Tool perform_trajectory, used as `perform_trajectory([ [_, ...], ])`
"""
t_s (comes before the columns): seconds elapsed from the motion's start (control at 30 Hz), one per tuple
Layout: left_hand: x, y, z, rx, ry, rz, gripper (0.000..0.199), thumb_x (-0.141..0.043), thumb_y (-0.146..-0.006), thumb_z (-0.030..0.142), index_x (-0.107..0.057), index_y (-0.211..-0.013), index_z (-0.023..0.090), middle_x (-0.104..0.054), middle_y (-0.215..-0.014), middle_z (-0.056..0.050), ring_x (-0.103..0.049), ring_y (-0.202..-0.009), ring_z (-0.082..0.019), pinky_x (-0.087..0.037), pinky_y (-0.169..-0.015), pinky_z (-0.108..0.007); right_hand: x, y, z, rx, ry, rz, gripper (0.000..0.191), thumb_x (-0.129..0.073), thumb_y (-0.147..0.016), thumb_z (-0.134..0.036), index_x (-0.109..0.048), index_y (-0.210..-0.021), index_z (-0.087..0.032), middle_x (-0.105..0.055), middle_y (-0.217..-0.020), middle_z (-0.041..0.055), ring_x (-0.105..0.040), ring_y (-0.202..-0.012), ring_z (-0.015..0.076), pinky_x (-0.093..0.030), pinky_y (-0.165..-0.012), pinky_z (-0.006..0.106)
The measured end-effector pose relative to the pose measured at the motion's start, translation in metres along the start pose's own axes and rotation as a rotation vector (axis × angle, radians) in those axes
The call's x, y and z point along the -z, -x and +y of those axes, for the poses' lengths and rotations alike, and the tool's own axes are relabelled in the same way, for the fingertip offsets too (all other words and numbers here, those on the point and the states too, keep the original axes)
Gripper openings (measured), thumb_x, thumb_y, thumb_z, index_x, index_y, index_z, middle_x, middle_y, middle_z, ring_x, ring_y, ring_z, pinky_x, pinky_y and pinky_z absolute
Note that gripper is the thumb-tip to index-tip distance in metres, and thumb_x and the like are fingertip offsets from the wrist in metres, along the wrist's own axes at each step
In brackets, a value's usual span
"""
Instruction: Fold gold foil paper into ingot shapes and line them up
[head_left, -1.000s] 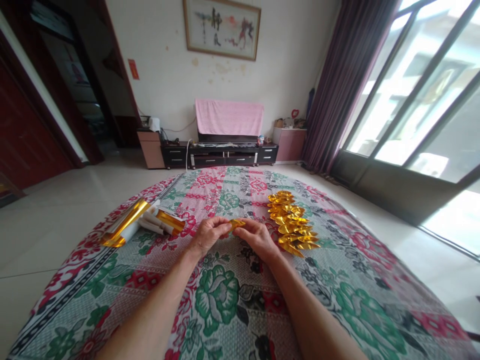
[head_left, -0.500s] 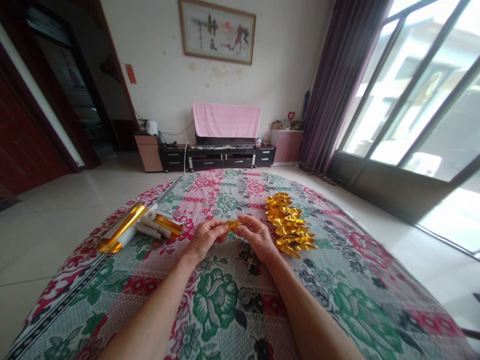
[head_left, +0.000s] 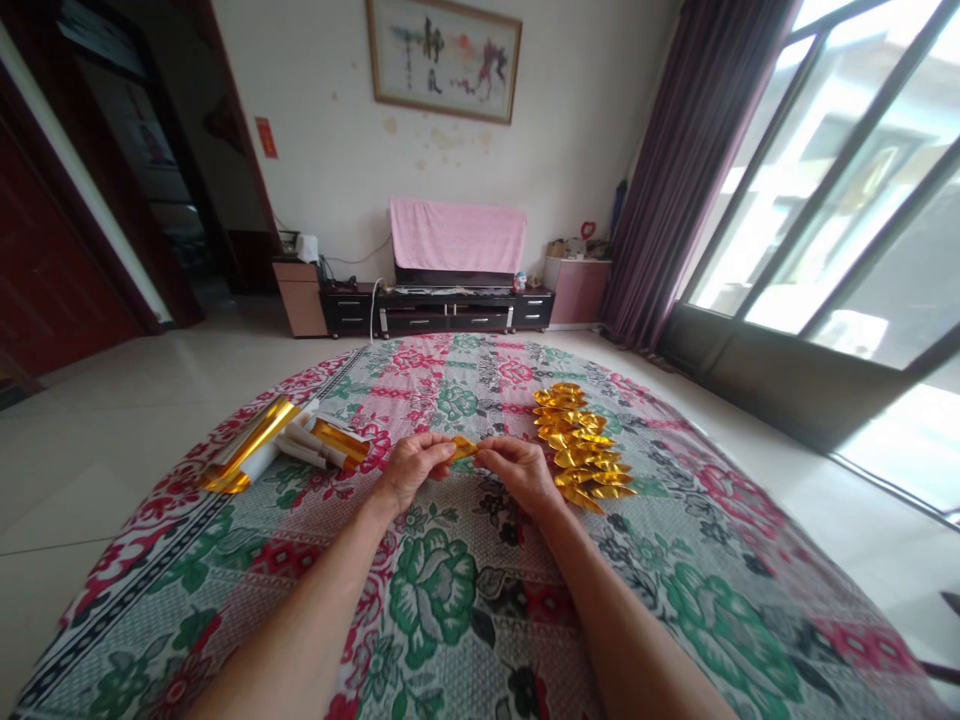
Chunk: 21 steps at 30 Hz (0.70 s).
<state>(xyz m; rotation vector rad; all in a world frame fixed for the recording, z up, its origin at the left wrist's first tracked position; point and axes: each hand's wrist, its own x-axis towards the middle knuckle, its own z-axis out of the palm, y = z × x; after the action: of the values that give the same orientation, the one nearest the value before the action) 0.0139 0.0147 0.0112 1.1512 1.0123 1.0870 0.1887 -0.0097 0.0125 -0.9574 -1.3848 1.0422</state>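
Note:
Between my hands, over the middle of the table, is a small folded piece of gold foil paper [head_left: 463, 449]. My left hand [head_left: 415, 468] pinches its left end between thumb and fingers. The fingertips of my right hand [head_left: 517, 470] are closed on its right tip. Just right of my right hand lie several folded gold foil pieces [head_left: 581, 440], boat-shaped with pointed ends, in an overlapping row. To the left rest a gold foil roll [head_left: 259, 440] and a stack of gold and white paper sheets [head_left: 330, 443], partly curled.
A flowered cloth [head_left: 431, 585] in green, red and grey covers the round table. Beyond it stands a low black cabinet [head_left: 450, 315] with a pink towel [head_left: 457, 235] above. At right are a purple curtain [head_left: 675, 180] and glass doors [head_left: 840, 190].
My right fingers have drawn together onto the right tip of the gold foil piece, which now looks narrower there. My left hand keeps its pinch. The view has shifted slightly.

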Motion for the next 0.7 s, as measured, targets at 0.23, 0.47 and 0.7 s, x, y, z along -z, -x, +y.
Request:
perform_trajectory([
  [0.23,-0.0043,0.0023,0.0045,0.02,-0.051,0.0,0.028,-0.071,-0.06,0.035,-0.064,-0.076,0.012,-0.06,-0.06,0.001,-0.05,-0.044,-0.005,-0.039,-0.043,-0.016,-0.0028,-0.001,0.005,-0.039,0.035,0.005,0.017,-0.062,-0.07,-0.034,-0.062,-0.074,-0.017,-0.064,-0.063,-0.0004,-0.055,-0.058,0.0128,-0.042,-0.057,0.024],
  [0.47,-0.0062,0.0026,0.007,0.04,-0.115,-0.012,0.026,-0.07,-0.061,0.035,-0.063,-0.072,0.012,-0.059,-0.058,0.002,-0.049,-0.042,-0.005,-0.035,-0.04,-0.016,-0.005,-0.0023,0.0063,-0.048,0.042,-0.016,0.016,-0.061,-0.07,-0.032,-0.059,-0.075,-0.017,-0.062,-0.062,-0.0011,-0.053,-0.056,0.0109,-0.04,-0.055,0.022],
  [0.7,0.0005,0.0042,0.0102,0.132,-0.032,-0.155,0.03,-0.073,-0.06,0.033,-0.066,-0.083,0.013,-0.064,-0.067,-0.001,-0.054,-0.048,-0.006,-0.039,-0.046,-0.018,-0.0039,-0.0013,0.0057,-0.071,-0.015,0.024,0.016,-0.063,-0.068,-0.031,-0.059,-0.073,-0.016,-0.06,-0.06,-0.0016,-0.052,-0.054,0.0108,-0.039,-0.054,0.022],
])
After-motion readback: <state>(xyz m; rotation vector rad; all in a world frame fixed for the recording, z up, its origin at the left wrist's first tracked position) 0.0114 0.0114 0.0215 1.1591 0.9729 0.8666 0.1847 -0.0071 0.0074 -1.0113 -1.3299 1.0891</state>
